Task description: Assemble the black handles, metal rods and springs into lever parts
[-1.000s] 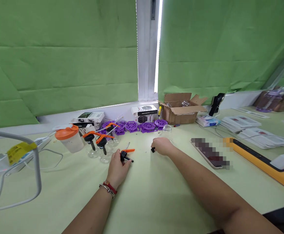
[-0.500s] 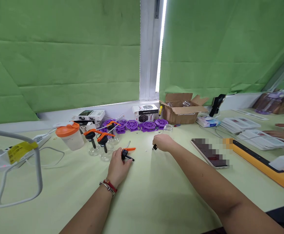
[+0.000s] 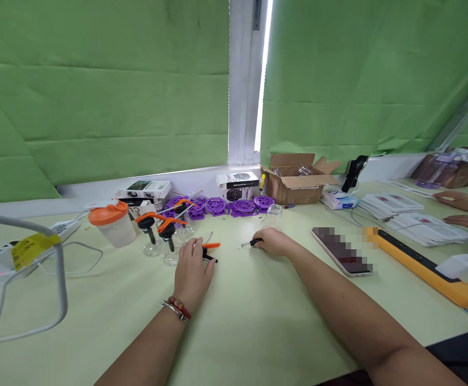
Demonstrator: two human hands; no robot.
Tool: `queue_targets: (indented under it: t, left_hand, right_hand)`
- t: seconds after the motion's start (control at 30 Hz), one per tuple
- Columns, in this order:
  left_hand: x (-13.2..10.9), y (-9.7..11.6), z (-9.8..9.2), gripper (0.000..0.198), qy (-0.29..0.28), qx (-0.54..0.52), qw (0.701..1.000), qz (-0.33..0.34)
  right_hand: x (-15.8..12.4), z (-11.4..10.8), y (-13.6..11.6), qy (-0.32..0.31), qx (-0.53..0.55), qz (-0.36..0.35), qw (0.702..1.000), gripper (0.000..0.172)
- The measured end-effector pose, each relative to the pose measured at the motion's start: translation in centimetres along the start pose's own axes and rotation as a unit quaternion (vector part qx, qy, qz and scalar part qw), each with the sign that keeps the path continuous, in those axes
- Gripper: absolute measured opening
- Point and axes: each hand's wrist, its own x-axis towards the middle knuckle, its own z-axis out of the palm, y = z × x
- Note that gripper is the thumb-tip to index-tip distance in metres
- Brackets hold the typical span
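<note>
My left hand (image 3: 191,273) lies curved over a black part with an orange lever (image 3: 213,245) and a thin metal rod, gripping it against the table. Most of the black body is hidden beneath my fingers. In a pinch, my right hand (image 3: 273,241) holds a small black piece (image 3: 255,242). A coil spring (image 3: 245,244) extends from its left end, just above the tabletop. A tiny light-coloured bit (image 3: 238,247) lies by the spring's tip. Behind my right hand stands a clear glass jar (image 3: 274,212). Several glass jars with black-and-orange tops (image 3: 166,230) stand beyond my left hand.
Purple round parts (image 3: 216,206) line the back, near an open cardboard box (image 3: 298,187). An orange-lidded cup (image 3: 115,225) and a grey cable (image 3: 60,289) are on the left. To the right lie a phone (image 3: 340,254), a yellow-black bar (image 3: 422,268) and another person's hands (image 3: 465,212).
My right hand has turned and shifted slightly, and the spring by the black piece now shows. My left hand has settled further over the black-and-orange part. The other person's hands have moved.
</note>
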Motion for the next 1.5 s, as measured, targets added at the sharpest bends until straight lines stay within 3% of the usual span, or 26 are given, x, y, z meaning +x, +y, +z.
queue_targets:
  t: [0.07,0.13,0.23,0.33,0.53,0.7,0.87,1.0,1.2,1.37,1.5]
  left_hand:
    - [-0.2,1.1,-0.1,0.041,0.007,-0.011,0.998,0.063]
    - [-0.2,2.5,0.2,0.034,-0.048,-0.028,0.994,0.096]
    - [0.4,4.1,1.5,0.028,-0.159,-0.025,0.984,0.081]
    - [2.1,4.9,3.5,0.033,-0.219,-0.005,0.974,0.061]
    - [5.0,4.6,6.9,0.021,-0.214,-0.004,0.976,0.037]
    - [5.5,3.8,8.1,0.015,-0.209,-0.015,0.977,0.036]
    - [5.6,3.4,8.6,0.016,-0.197,-0.024,0.980,0.030]
    - [5.6,3.4,8.8,0.016,-0.185,-0.030,0.982,0.024]
    - [5.6,3.4,8.8,0.014,-0.175,-0.042,0.984,0.020]
    - [5.4,2.9,8.5,0.016,-0.169,-0.053,0.984,0.002]
    - [5.4,2.7,8.2,0.019,-0.167,-0.062,0.984,-0.014]
  right_hand:
    - [-0.1,0.2,0.2,0.000,0.017,-0.002,1.000,0.024]
    - [-0.2,0.3,0.3,0.000,0.028,-0.006,1.000,0.023]
    - [-0.3,0.4,0.3,0.004,0.041,-0.014,0.999,0.022]
    - [-0.5,0.6,0.2,0.012,0.051,-0.019,0.998,0.020]
    - [-0.5,1.2,0.0,0.031,0.088,-0.039,0.995,0.020]
    - [-0.7,1.0,0.8,0.034,0.089,-0.039,0.995,0.019]
    - [-1.6,0.4,1.7,0.047,0.072,-0.007,0.996,0.020]
    - [-1.8,0.9,1.3,0.043,0.065,-0.050,0.996,0.017]
    - [-1.1,1.9,0.1,0.086,0.060,-0.089,0.991,0.017]
    - [-0.9,2.0,0.4,0.084,0.078,-0.087,0.990,0.019]
    - [-0.1,2.2,0.0,0.139,0.075,-0.051,0.986,0.024]
